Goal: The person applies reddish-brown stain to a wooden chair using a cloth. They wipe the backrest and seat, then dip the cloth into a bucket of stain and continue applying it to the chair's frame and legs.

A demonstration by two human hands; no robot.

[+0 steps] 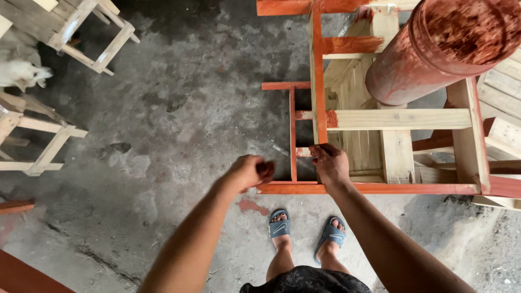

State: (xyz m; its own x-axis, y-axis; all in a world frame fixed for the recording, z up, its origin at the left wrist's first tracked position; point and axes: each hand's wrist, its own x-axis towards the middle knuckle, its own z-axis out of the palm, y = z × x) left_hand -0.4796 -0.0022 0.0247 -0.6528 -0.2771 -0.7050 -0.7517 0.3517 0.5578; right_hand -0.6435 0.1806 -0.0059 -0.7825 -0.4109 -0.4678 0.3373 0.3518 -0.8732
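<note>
The wooden frame (391,119), half stained red and half bare, stands on the concrete floor (179,119) right in front of the person's sandalled feet (304,233), and a red-stained paint can (434,49) sits on its upper slats, close to the edge. A shove or tug on the frame could, I judge, tip that can and spill stain over the bare wood and the floor (the can looks top-heavy from here). Wet stain could also smear onto skin where the frame is gripped.

The right hand (330,163) curls its fingers (320,151) around the lower end of a red upright rail, grasping it. The left hand (251,171) hovers just beside the frame's bottom bar, clenched into a loose fist; whether it holds anything small inside I cannot tell. Bare wooden stools (81,32) stand well apart at the left.
</note>
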